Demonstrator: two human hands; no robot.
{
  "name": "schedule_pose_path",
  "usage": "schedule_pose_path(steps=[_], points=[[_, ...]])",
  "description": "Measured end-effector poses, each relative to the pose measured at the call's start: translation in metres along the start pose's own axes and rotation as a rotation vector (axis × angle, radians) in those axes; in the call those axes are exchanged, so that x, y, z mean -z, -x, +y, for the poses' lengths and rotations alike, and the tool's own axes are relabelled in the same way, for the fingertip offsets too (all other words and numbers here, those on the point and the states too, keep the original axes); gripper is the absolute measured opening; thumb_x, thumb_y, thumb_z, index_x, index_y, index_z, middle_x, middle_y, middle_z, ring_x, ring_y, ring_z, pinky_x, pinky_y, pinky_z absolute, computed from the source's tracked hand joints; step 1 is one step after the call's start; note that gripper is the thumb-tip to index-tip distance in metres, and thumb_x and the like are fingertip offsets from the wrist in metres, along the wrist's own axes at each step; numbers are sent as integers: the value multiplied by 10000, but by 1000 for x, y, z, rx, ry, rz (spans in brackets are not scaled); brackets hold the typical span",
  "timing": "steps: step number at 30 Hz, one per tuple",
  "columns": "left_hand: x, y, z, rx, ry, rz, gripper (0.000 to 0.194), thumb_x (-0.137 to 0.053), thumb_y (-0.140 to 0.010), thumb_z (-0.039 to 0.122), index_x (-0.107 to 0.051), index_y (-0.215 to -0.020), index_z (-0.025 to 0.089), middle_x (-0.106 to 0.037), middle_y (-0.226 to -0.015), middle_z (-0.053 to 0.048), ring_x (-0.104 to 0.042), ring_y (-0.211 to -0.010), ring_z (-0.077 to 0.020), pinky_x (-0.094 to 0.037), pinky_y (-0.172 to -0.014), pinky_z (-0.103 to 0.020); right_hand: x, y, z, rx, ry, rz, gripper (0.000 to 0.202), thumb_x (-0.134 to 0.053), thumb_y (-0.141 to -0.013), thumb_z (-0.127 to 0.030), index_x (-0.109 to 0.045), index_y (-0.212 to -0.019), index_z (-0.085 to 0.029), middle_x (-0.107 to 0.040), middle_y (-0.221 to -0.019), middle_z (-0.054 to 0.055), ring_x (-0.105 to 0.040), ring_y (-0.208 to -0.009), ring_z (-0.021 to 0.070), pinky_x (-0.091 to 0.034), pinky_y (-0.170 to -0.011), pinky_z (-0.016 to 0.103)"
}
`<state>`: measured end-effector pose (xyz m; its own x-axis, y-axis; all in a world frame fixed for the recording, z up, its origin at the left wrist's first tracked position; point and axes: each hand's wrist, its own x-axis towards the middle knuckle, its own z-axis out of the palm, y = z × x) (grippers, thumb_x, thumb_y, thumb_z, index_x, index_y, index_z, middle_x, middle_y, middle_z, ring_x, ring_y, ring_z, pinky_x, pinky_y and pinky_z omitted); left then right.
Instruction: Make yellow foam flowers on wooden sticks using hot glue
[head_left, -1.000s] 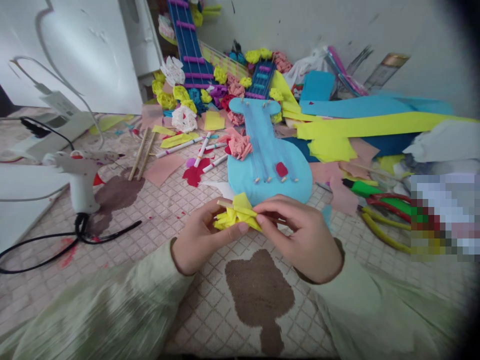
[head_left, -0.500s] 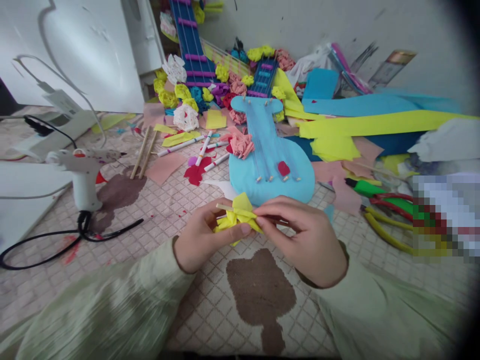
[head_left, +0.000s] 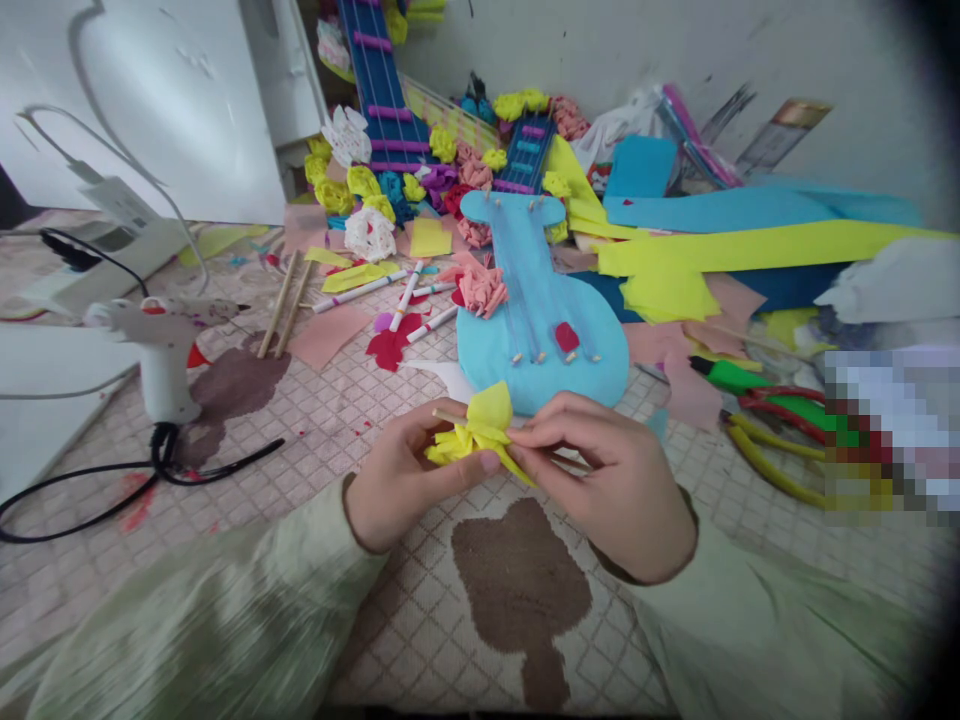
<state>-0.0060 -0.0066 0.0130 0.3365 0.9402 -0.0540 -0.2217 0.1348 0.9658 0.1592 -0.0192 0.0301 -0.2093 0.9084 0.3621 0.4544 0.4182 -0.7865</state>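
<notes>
Near the middle of the view, yellow crepe paper [head_left: 469, 440] is bunched in pleats around a thin wooden stick [head_left: 448, 414]. My left hand [head_left: 416, 465] is closed on the bunch, its thumb pressing on the folds from the near side. The fingertips of my right hand [head_left: 600, 465] pinch the right edge of the same paper. One flap of it stands up and a strip points down between the hands. Just beyond lies a light-blue guitar-shaped cutout [head_left: 555, 370] with strings, a red oval and a pink paper flower [head_left: 481, 286] at its left side.
A white hot glue gun [head_left: 169, 370] with a black cable lies at left, near wooden sticks [head_left: 285, 300]. Markers [head_left: 406, 295] and paper scraps are scattered behind my hands. Pliers [head_left: 772, 460] lie at right. Dark-blue guitar shapes [head_left: 379, 85] with paper flowers stand at the back.
The yellow paper has turned slightly between my hands. Its upright flap has shifted a little right, and its right end now points down more as a strip. Both hands keep their grip.
</notes>
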Motion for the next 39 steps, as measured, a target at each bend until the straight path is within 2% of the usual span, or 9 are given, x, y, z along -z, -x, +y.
schedule_pose_path(steps=[3,9,13,19,22,25,30,34,39], points=[[-1,0,-1,17,16,7,207,-718,-582,149,-583,-738,169,-583,-691,32,-543,-618,-87,-446,-583,-196,-1,1,-1,33,37,9,92,-566,-720,-98,-617,-677,-159,-566,-653,13,-547,-575,104,-454,-503,230],[1,-1,-8,-2,-21,86,136,-660,-673,240,-548,-671,163,-533,-617,43,-491,-551,-61,-400,-517,-168,-5,1,-2,107,90,32,111,-544,-738,-87,-610,-723,-176,-597,-694,20,-565,-595,108,-477,-543,235],[5,-1,-7,-43,-42,136,125,-656,-681,246,-554,-687,173,-540,-598,47,-480,-519,-55,-379,-482,-161,-2,0,-1,59,61,0,136,-539,-754,-104,-613,-835,-184,-617,-768,26,-576,-651,115,-497,-572,235],[10,-3,-2,-78,31,231,141,-643,-688,262,-543,-744,179,-594,-646,25,-577,-563,-107,-443,-521,-211,6,-4,1,29,68,-13,126,-531,-760,-111,-629,-787,-186,-628,-781,28,-588,-658,124,-489,-521,228],[10,-5,0,-76,56,224,168,-647,-684,272,-543,-770,172,-609,-676,11,-605,-597,-130,-473,-563,-240,7,-5,2,34,85,12,114,-544,-747,-106,-632,-773,-174,-626,-773,33,-588,-642,123,-478,-496,225],[10,-4,3,-55,21,168,218,-661,-669,311,-555,-783,160,-630,-688,-10,-611,-630,-143,-466,-562,-234,8,-6,2,53,100,45,102,-556,-734,-100,-624,-736,-176,-621,-756,30,-586,-629,120,-470,-488,225],[10,-1,4,-32,-84,181,232,-712,-619,246,-573,-789,169,-627,-694,9,-571,-589,-99,-425,-524,-190,11,-6,1,97,140,64,103,-579,-727,-122,-608,-659,-194,-624,-743,15,-578,-572,98,-457,-450,207],[10,-2,2,-42,-92,203,209,-705,-626,239,-590,-788,174,-621,-702,9,-565,-608,-107,-432,-542,-205,11,-6,1,130,145,72,141,-571,-730,-111,-595,-628,-206,-628,-737,5,-586,-597,97,-482,-496,206],[10,-3,2,-22,-82,212,213,-714,-612,242,-597,-775,171,-618,-665,13,-534,-524,-86,-393,-467,-185,10,-6,3,199,190,84,187,-541,-740,-83,-591,-623,-220,-634,-729,-7,-593,-647,113,-498,-564,235]])
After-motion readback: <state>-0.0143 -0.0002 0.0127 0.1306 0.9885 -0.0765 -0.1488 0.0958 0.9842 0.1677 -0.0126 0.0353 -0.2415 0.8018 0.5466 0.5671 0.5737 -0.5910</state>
